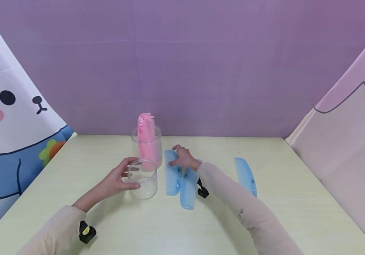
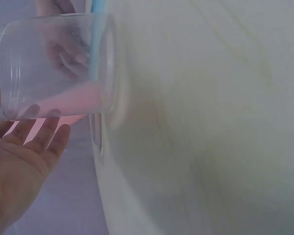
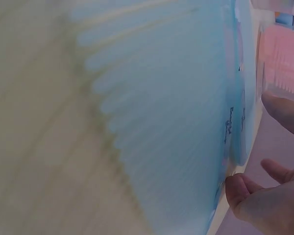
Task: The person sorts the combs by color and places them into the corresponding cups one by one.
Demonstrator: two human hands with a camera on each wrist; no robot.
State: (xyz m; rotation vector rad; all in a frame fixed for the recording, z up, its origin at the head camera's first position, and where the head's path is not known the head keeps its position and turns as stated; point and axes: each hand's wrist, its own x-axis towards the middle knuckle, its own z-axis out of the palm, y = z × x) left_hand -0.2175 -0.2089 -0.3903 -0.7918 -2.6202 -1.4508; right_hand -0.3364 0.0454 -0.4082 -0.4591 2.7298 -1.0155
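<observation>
In the head view, near the middle of the frame, the left hand [image 1: 117, 180] curls its thumb and fingers round an empty clear cup [image 1: 143, 178] that stands upright on the pale table [image 1: 297, 198]. Just behind that cup, a little higher in the frame, a second clear cup [image 1: 147, 145] holds pink combs [image 1: 146, 132] standing on end. Right of centre the right hand [image 1: 184, 159] lies with its fingers bent down onto the upper ends of 2 blue combs [image 1: 177, 179] that lie side by side and touch; whether the fingers pinch a comb or only press on it cannot be told here. A third blue comb [image 1: 246, 176] lies well apart, toward the right of the frame. Black wrist cameras [image 1: 86, 232] show under both forearms.

The left wrist view adds what the head view hides: the palm and fingers of the left hand [image 2: 19, 161] in the lower left, spread loosely against the empty clear cup [image 2: 54, 68] in the upper left, with pink showing through the clear wall and the table [image 2: 210, 122] filling the right of the frame.

The right wrist view is blurred and close. The teeth of a blue comb [image 3: 166, 112] fill the centre, the pink combs [image 3: 284, 58] appear at the upper right, and the fingertips of the right hand [image 3: 269, 186] sit at the lower right, 1 tip touching the comb's edge, the others bent just beside it.
</observation>
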